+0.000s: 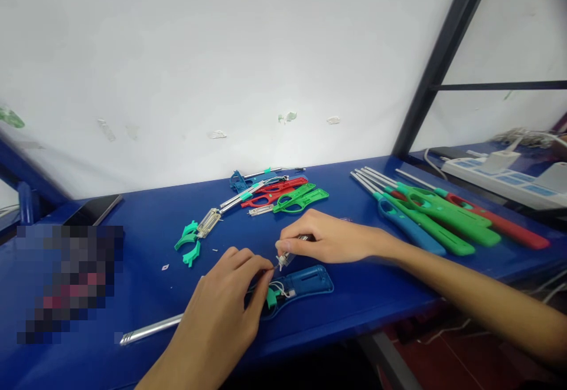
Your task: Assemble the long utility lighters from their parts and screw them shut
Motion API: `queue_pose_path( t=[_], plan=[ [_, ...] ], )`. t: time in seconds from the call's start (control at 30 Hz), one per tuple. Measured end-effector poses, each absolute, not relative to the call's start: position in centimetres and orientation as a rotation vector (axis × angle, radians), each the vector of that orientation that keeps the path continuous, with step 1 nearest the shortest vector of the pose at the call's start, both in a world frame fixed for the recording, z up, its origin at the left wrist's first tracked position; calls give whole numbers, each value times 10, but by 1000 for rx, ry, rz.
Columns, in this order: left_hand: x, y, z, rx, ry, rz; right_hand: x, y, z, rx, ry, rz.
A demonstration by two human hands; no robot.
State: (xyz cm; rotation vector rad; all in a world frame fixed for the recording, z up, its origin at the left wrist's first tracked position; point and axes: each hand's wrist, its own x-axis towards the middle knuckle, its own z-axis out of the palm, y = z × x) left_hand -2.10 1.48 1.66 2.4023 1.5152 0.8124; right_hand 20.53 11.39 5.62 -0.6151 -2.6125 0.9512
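Observation:
My left hand [225,307] rests on the blue table [146,230] over a half-open blue lighter shell [305,283], fingers pinched near its green trigger and thin wires. The lighter's metal tube [148,330] sticks out to the left under my wrist. My right hand [328,237] is closed in a pinch on a small clear and metal lighter part [284,258], held just above the shell. The fingertips of both hands almost meet there.
A pile of red, green and blue lighter shell halves [283,195] lies behind my hands, with loose green triggers [189,242] to the left. Several finished long lighters [434,215] lie at right. A phone [93,210] sits far left; power strips [500,171] far right.

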Motion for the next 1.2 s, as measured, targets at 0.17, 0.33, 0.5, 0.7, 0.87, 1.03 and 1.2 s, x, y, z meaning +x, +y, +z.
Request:
queue_pose_path(
  t=[0.17,0.33,0.5,0.7,0.87,1.03,1.2],
  plan=[
    [-21,15,16,2404,1519,822,205,114,57,-620,-2610,961],
    [-21,15,15,2401,1524,811,205,114,58,-627,-2605,961],
    [-21,15,15,2409,1529,817,205,114,58,-635,-2604,960],
    [-21,15,15,2417,1534,799,205,113,60,-666,-2574,1032],
    [-22,16,14,2440,1535,819,208,113,58,-730,-2448,1264],
    [-22,16,15,2465,1537,862,209,117,56,-682,-2201,1643],
    [-21,17,15,2483,1539,879,208,120,58,-605,-2132,1667]
  ],
)
